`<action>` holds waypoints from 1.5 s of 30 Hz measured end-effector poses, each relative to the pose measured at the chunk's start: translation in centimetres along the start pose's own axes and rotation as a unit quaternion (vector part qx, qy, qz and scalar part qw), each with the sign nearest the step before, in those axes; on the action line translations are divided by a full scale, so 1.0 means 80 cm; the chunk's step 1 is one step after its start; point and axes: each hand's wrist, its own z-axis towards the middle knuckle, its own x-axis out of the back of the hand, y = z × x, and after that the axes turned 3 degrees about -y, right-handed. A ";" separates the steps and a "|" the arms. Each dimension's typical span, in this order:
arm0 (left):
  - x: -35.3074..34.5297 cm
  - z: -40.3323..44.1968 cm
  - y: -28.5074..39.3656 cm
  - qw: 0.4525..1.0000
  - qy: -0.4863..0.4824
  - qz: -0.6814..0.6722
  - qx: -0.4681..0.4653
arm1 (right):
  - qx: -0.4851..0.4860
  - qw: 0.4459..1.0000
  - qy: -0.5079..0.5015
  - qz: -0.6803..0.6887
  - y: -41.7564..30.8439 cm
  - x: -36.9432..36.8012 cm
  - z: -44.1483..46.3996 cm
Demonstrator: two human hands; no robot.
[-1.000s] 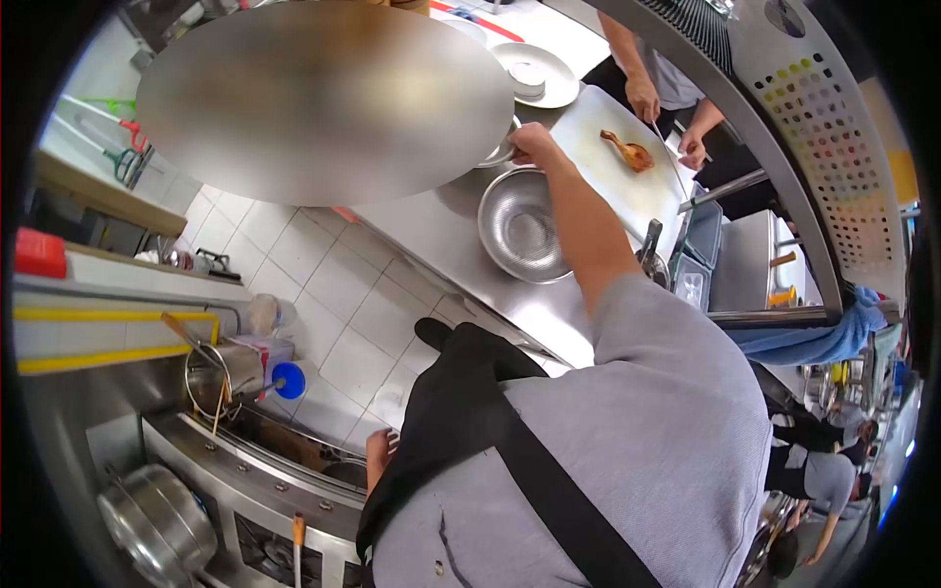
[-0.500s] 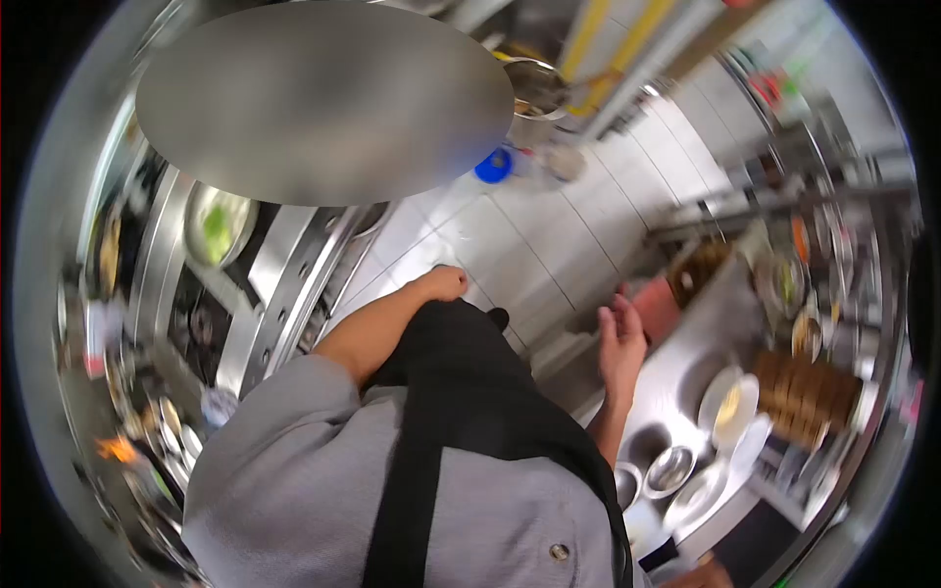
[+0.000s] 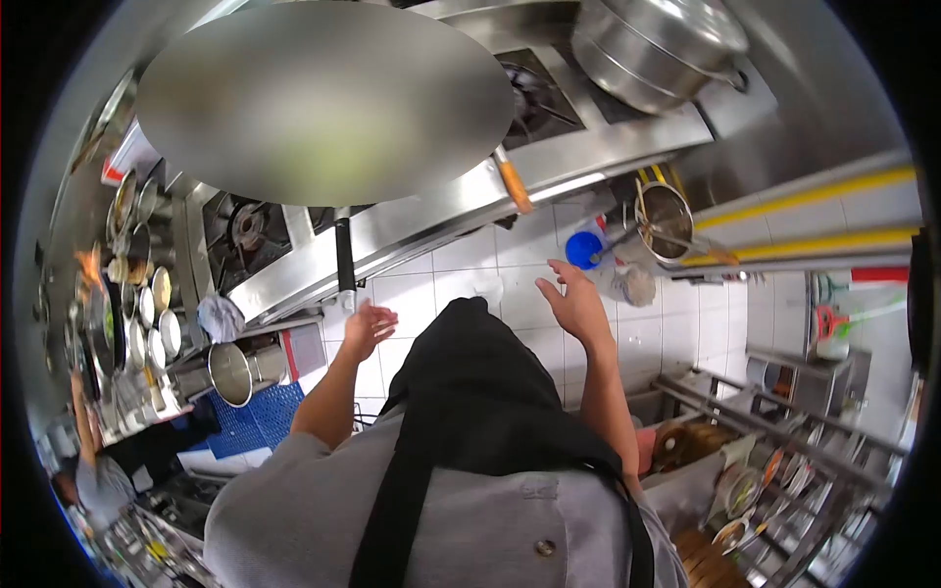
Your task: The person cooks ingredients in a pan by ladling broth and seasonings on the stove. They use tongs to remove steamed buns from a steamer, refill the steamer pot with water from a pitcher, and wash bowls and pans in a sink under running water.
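Pan handle (image 3: 343,250): slim, straight black grip w/ a bright metal end, jutting over the front of the steel stove (image 3: 421,220) twd the person. Its far end runs under the blurred patch, so can't tell the pan's shape; pale green shows in the blur. L hand (image 3: 369,329) is just beside the metal end, fingers loosely spread & slightly curled, nothing held. R hand (image 3: 576,306) is well apart from the handle, fingers part-open, thumb out, also w/ nothing in it, nearest a round, bright blue container (image 3: 583,250).
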 end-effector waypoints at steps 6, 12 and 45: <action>-0.099 -0.097 0.173 0.982 -0.095 -0.069 -0.148 | 0.060 0.994 0.051 -0.073 -0.008 -0.068 0.146; -0.140 -0.092 0.170 0.984 0.061 -0.020 -0.164 | 0.060 0.950 0.098 -0.290 0.008 -0.114 0.256; 0.323 -0.518 -0.085 0.484 0.649 -0.219 -0.545 | 0.345 0.875 -0.335 0.059 -0.633 -0.730 0.044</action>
